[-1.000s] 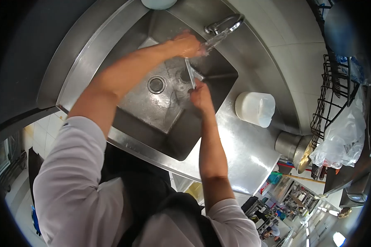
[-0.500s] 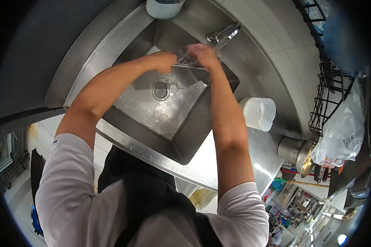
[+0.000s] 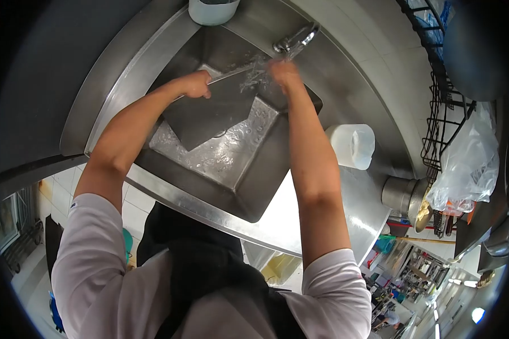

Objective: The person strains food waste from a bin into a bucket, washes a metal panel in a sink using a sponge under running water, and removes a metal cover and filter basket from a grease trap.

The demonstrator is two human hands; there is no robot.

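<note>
Over the sink [image 3: 249,195], a flat grey metal tray [image 3: 209,113] is tilted, its dark broad face turned toward me. My left hand [image 3: 197,83] is closed on its upper edge. Water splashes over the tray's far right part, just below the curved faucet [image 3: 302,40]. My right hand [image 3: 283,73] is beside that splash, close to the tray's right end. Its fingers are blurred and partly hidden by the water, so their grip is unclear. The tray covers most of the drain.
A white plastic container [image 3: 352,146] stands on the steel counter right of the sink. Another whitish container [image 3: 214,12] is at the far rim. A metal pot [image 3: 398,193], a black wire rack [image 3: 435,133] and a clear plastic bag [image 3: 469,164] are at the right.
The tray has turned, its broad face now showing across the sink and over the drain. My left hand has moved left along with its edge. My right hand stays near the faucet.
</note>
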